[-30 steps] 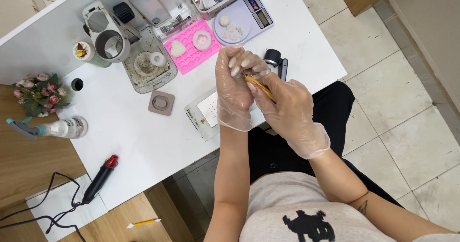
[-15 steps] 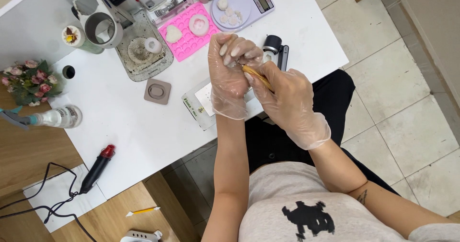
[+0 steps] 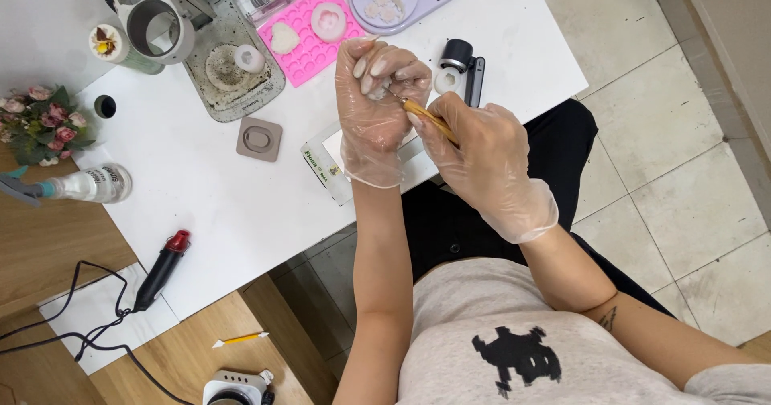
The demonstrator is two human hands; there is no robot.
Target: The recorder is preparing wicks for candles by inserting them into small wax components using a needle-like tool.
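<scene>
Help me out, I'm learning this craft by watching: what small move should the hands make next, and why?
Probably a short, light stroke of the tool across the small white piece. The right hand holds the wooden handle like a pen, its tip at the piece, which the left hand pinches above the table. Both hands are gloved and close together, which suggests fine detail work.

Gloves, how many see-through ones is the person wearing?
2. One glove covers the left hand, fingers curled around a small white piece; the other covers the right hand, which holds a wooden-handled tool.
</scene>
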